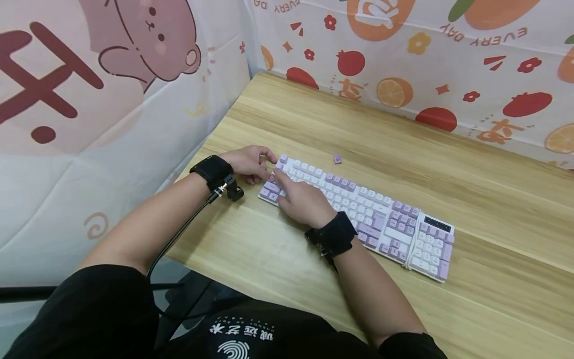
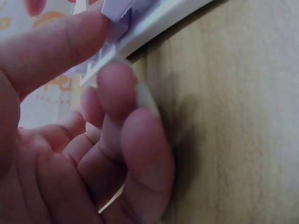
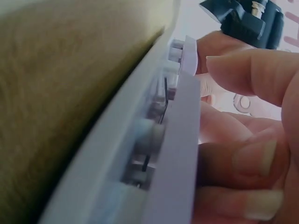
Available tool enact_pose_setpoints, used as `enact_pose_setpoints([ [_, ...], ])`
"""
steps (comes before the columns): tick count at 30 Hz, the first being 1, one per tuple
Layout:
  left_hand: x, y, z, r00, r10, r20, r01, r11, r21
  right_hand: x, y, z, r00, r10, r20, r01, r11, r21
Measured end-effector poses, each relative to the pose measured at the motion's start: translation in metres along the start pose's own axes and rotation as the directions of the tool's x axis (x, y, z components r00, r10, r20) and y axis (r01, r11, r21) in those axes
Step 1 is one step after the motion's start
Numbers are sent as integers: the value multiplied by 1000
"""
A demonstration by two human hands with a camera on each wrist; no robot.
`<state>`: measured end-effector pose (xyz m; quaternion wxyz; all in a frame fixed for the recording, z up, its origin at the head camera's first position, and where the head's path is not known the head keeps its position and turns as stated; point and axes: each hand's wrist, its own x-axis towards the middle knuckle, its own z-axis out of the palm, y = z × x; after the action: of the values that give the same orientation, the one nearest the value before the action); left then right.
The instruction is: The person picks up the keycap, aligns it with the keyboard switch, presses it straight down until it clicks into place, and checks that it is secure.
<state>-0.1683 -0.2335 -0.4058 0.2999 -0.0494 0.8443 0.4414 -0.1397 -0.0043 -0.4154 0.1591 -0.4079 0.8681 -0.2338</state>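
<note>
A white and purple keyboard (image 1: 394, 234) lies slantwise on the wooden table. At its left end my left hand (image 1: 248, 162) has the thumb against a purple key (image 2: 117, 9) on the edge, seen in the left wrist view. The other left fingers (image 2: 147, 149) bend loosely beside the keyboard and hold nothing. My right hand (image 1: 307, 202) rests over the left-hand keys, its index finger reaching toward the left thumb. Long purple keys (image 3: 175, 154) stand right by its fingertips in the right wrist view. The palm hides some keys.
A loose purple keycap (image 1: 338, 158) sits on the table (image 1: 502, 209) behind the keyboard. White cable (image 1: 413, 239) is wound around the keyboard near the number pad. Printed cloth (image 1: 381, 55) hangs along the back and left sides. A black cord (image 1: 179, 232) runs along the left forearm.
</note>
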Motion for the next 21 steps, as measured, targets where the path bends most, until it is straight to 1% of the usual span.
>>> enact_pose_setpoints([
  [3, 0, -2, -1, 1000, -6, 10, 6, 999, -34, 0, 3, -2, 1000, -5, 3, 5, 998, 67],
  [5, 0, -2, -1, 1000, -1, 18, 2, 999, -41, 0, 6, -4, 1000, -7, 10, 6, 995, 101],
  [9, -1, -1, -1, 999, 22, 30, -21, 999, -35, -3, 9, -11, 1000, 0, 6, -1, 985, 172],
  [12, -2, 0, 0, 1000, 14, 22, -14, 1000, -24, -5, 13, -17, 1000, -2, -4, 3, 971, 239],
  [14, -2, 0, 2, 1000, -4, 8, 4, 1000, -14, -7, 17, -22, 1000, -2, -19, 7, 964, 265],
  [16, -4, 0, 3, 1000, -11, -3, 11, 1000, -3, -8, 23, -30, 999, 10, -45, 3, 964, 266],
  [18, -5, -1, 5, 1000, -1, -15, 1, 1000, 15, -8, 30, -41, 997, 38, -73, -19, 968, 250],
  [21, -4, -3, 6, 999, 16, -31, -16, 1000, 23, -7, 40, -61, 990, 111, -90, -90, 975, 204],
])
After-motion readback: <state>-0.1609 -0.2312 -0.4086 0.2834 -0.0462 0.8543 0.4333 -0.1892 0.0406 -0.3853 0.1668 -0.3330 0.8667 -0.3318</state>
